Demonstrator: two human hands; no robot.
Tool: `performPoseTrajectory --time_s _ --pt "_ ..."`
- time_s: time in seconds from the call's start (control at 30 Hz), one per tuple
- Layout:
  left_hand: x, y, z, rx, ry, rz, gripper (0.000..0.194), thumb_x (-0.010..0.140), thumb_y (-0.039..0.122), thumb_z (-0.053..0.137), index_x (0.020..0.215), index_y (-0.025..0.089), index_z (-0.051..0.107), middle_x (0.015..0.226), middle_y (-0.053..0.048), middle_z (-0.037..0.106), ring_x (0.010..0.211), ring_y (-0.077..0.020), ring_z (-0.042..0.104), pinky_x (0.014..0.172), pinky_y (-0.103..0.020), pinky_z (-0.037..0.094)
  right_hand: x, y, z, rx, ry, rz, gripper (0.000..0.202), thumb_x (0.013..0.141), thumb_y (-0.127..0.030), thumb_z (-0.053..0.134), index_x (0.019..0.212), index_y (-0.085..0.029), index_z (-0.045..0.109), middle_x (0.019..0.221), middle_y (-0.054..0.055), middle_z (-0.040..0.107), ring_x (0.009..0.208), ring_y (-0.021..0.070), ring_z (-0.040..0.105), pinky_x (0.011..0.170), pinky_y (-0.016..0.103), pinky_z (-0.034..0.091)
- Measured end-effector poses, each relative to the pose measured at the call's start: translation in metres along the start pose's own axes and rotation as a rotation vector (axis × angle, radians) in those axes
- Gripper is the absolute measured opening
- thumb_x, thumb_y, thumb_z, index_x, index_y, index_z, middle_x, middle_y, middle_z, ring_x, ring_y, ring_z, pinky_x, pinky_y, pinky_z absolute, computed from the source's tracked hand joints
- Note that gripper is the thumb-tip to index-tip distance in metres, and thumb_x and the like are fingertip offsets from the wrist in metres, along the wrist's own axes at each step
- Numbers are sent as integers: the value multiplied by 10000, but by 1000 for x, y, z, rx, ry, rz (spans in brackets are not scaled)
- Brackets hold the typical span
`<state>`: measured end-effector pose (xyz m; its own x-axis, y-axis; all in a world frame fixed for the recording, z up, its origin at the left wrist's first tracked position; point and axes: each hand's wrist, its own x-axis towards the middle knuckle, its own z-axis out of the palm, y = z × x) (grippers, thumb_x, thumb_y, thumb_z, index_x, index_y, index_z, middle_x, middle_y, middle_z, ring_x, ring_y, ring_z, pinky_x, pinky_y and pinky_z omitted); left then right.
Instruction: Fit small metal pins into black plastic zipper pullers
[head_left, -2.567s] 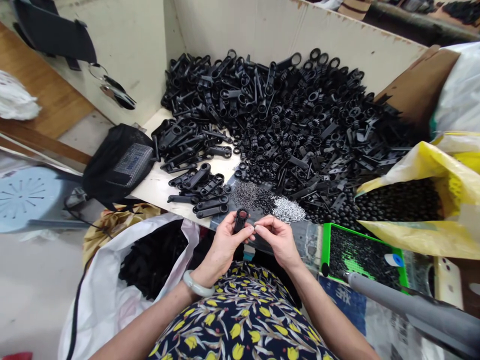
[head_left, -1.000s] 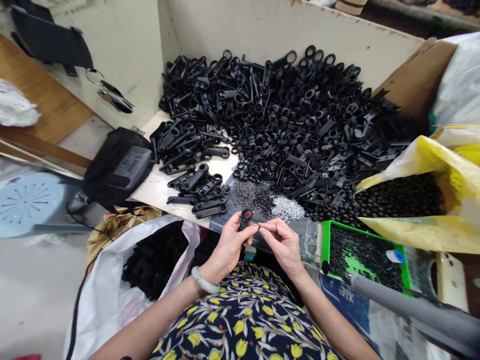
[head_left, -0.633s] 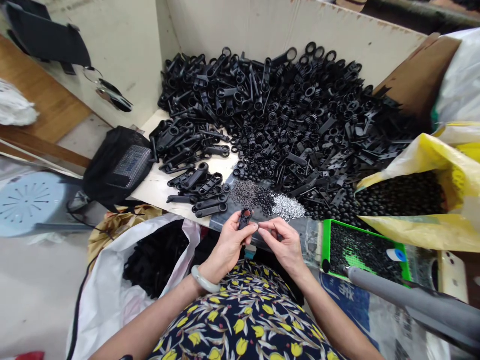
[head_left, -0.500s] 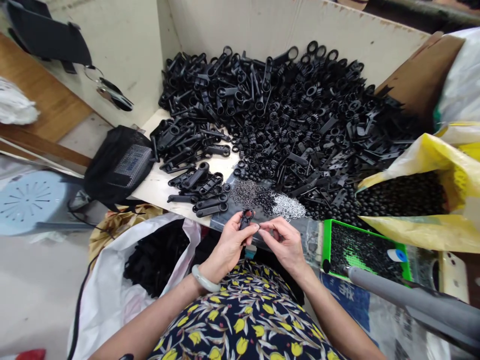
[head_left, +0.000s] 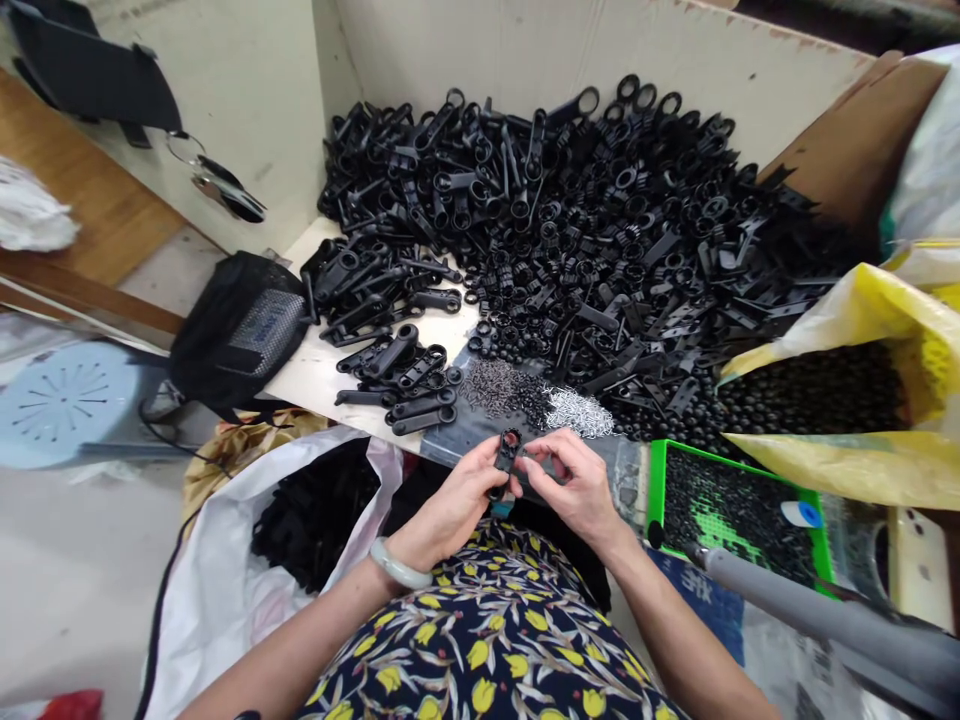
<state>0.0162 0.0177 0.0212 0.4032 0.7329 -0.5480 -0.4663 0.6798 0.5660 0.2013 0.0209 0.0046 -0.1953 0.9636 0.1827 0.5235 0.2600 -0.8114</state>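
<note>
The left hand point(head_left: 463, 492) grips 1 black part point(head_left: 508, 455), seemingly unfinished, near the silver bits point(head_left: 577, 413), the right hand point(head_left: 574, 482) curls beside it, its hold unclear, and a big heap point(head_left: 592, 230) is left beyond.

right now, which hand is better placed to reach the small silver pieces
Probably the right hand: it is just on the near side of the small silver pieces, while the left hand grips a black part.
</note>
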Motion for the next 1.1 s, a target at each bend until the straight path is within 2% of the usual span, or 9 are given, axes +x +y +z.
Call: performPoseTrajectory --time_s 0.1,0.27,0.4,0.47,0.63,0.77,0.93,1.1 --pt "-2 -2 0 47 37 -4 513 748 176 737 1255 207 662 893 -7 655 792 -138 563 775 -263 426 3 3 1 -54 -57 -87 128 949 -247 648 1059 -243 714 888 39 689 720 171 598 650 312 503" --pt "-2 -3 0 138 -28 61 458 790 162 695 1241 241 693 983 -23 690 804 -139 576 844 -278 437 6 6 1 -102 -95 -131 147 971 -243 629 1092 -243 713 913 52 696 821 193 650 728 328 525" --pt "-2 -2 2 194 -5 94 524 806 134 650 1313 269 655 1150 -37 700 783 -123 593 910 -294 450 6 4 -1 -111 -120 -116 125 991 -259 629 1066 -239 727 919 55 705 829 195 663 741 329 521" --pt "-2 -3 1 220 9 99 569 816 126 635 1367 268 622 1132 -39 703 780 -125 599 900 -293 458 5 2 -1 -84 -117 -99 118 997 -262 629 1042 -241 736 910 51 709 815 193 667 746 327 524" --pt "-2 -6 -2 266 58 90 629 822 131 629 1441 217 567 898 -24 702 784 -156 610 857 -297 459 0 0 5 12 -71 -31 157 1002 -267 618 1032 -263 771 906 51 721 787 192 673 731 328 541" --pt "0 -10 -3 232 74 110 521 838 200 682 1357 209 633 810 -7 657 753 -151 585 808 -285 450 -6 1 12 25 -45 -49 173 990 -247 623 1062 -264 779 881 52 733 761 192 673 702 331 546" --pt "6 -13 -6 316 12 157 390 871 386 737 1201 183 693 752 16 572 620 -107 471 601 -244 355 -9 -1 10 -15 -30 -78 184 972 -201 617 1066 -254 766 839 40 717 704 181 650 666 326 530" --pt "7 -15 -10 344 -58 149 329 879 355 731 1154 178 690 747 27 540 591 -89 438 571 -234 335 -6 -6 1 -55 -100 -94 176 979 -202 609 1065 -242 757 826 36 701 690 171 636 650 312 509"
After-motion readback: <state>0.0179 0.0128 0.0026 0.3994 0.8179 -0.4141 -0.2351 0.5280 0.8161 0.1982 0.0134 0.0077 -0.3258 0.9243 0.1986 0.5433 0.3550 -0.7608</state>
